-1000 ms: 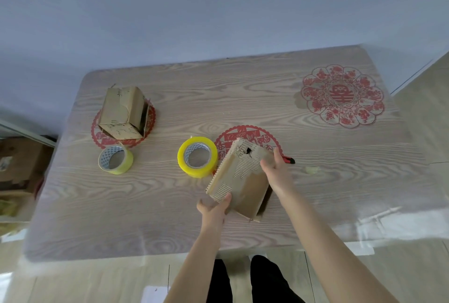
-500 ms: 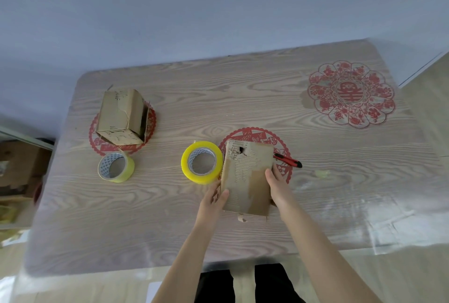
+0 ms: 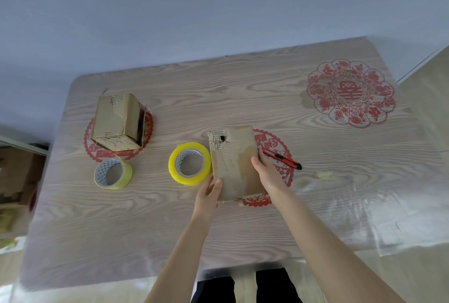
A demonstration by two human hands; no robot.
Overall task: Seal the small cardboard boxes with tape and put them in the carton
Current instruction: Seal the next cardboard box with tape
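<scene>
- Now, your worn brown cardboard box sits just right of the wide yellow tape roll, its long axis running away from you and its torn-hole end farthest.
- Your left hand grips its near-left corner, thumb on top.
- Your right hand clasps its right edge.
- Print on the box is too small to read.

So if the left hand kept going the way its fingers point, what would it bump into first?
Most likely the big yellow tape roll. The left hand holds the cardboard box at its near left corner, fingers pointing away, and the roll's edge lies just ahead, though depth is unclear.
</scene>
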